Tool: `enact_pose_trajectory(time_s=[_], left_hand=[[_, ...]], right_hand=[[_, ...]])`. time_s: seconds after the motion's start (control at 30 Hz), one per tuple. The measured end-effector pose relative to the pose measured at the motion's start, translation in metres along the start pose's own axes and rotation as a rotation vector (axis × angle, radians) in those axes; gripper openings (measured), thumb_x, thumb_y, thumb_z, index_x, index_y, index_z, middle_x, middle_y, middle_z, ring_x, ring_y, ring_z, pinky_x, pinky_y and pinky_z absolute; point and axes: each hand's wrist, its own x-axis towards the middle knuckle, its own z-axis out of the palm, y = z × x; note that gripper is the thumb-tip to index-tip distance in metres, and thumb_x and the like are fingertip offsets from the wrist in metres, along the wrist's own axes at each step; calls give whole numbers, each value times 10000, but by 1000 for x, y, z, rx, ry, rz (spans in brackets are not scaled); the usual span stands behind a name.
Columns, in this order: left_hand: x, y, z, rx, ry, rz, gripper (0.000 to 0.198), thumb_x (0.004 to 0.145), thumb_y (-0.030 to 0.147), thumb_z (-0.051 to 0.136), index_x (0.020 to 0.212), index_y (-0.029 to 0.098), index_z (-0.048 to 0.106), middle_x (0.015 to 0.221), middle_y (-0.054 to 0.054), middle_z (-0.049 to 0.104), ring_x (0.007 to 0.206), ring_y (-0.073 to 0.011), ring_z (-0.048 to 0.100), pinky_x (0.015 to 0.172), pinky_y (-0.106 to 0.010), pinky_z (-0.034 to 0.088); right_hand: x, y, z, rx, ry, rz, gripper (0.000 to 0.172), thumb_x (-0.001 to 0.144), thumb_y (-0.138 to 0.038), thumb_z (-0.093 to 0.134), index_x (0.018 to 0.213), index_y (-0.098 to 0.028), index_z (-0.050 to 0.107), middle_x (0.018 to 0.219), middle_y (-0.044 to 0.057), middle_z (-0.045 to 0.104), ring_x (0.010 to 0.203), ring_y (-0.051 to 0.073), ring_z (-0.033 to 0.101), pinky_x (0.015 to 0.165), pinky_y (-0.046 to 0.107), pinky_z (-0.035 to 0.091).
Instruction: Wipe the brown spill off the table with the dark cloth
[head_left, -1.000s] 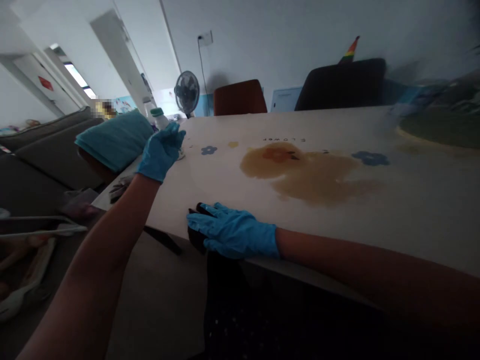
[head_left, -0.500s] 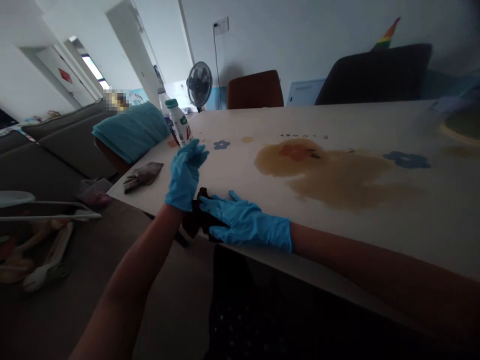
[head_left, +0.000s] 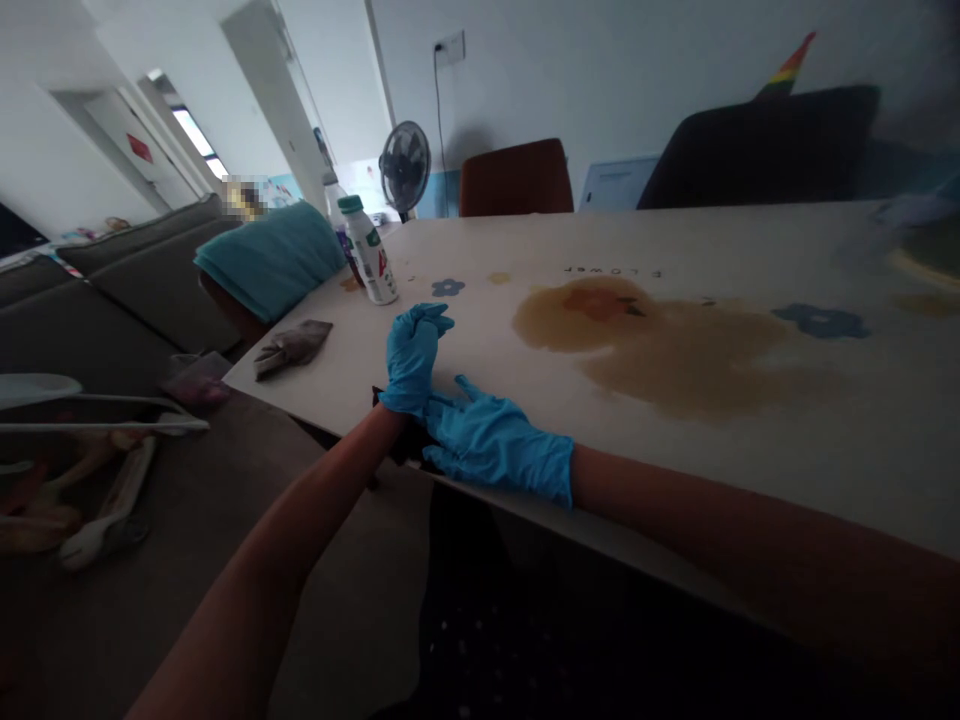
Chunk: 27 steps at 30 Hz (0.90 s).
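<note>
My left hand (head_left: 414, 358), in a blue glove, is raised over the table's near edge with its fingers curled together, and nothing shows in them. Its wrist is over a dark, crumpled piece of cloth (head_left: 409, 446), which is mostly hidden. My right hand (head_left: 499, 445), gloved the same way, lies flat beside the left wrist with its fingers spread, the fingertips against the dark cloth. Both hands are at the near edge of a white table (head_left: 480, 330) with printed flowers. A large brown wet-looking patch (head_left: 675, 355) spreads across the tabletop.
A white bottle with a green cap (head_left: 371, 255) stands beyond my left hand, with another bottle (head_left: 334, 200) behind it. A crumpled greyish cloth (head_left: 294, 347) lies near the left corner. Chairs (head_left: 517, 180), a fan (head_left: 405, 165) and a teal towel (head_left: 274, 255) surround the table.
My left hand has moved right and slightly down, closer to my right hand, and its fingers have curled. More of the dark cloth is covered. The right hand has barely moved.
</note>
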Motion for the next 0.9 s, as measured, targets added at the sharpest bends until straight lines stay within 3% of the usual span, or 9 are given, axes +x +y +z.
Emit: enact_pose_trajectory(time_s=[0.13,0.3,0.43,0.57,0.7,0.8,0.9], left_hand=[[-30,15,-19,139,48,30,212,1078,186,719,1208,235,880,1078,-69,907,1062,-245,872,1116,-486,691],[-52,27,-37,260,62,55,256,1041,137,726,1157,281,904,1066,-48,902,1043,-251,856,1143,-492,655],[-45,25,-38,267,94,52,220,1057,151,717,1124,275,886,1048,-61,898,1076,-264,852,1206,-528,623],[-26,14,-34,204,150,23,199,1091,227,670,1149,225,860,1068,-115,910,1017,-260,858,1086,-509,672],[-10,5,-39,117,260,24,269,1115,310,590,1164,178,819,1116,-182,916,985,-246,864,1048,-488,690],[-12,5,-42,65,342,47,322,1139,374,567,1212,173,808,1128,-188,914,1028,-237,873,1099,-480,689],[-28,13,-36,36,387,79,349,1147,416,597,1265,186,831,1160,-176,915,1075,-245,885,1121,-475,693]], right_hand=[[2,-6,0,-15,19,24,620,1224,-310,707,1837,-397,684,1867,56,696,1772,382,613,1575,743,274],[7,-3,6,-22,78,33,577,1191,-306,722,1761,-385,756,1780,71,770,1706,377,683,1562,710,336],[10,-7,12,-21,119,28,592,1177,-328,741,1767,-358,742,1811,95,742,1694,418,688,1533,727,375],[20,-16,20,-37,173,39,648,1132,-370,862,1746,-200,738,1797,209,734,1665,478,700,1491,720,436],[43,-22,22,-72,134,112,597,1161,-334,864,1678,-58,748,1757,313,729,1623,476,727,1471,686,462],[60,-21,21,-122,76,137,471,1226,-256,751,1642,-34,762,1730,306,752,1615,430,744,1477,638,464],[71,-13,20,-169,68,115,430,1246,-160,652,1654,-117,782,1724,238,780,1630,386,746,1511,664,411]])
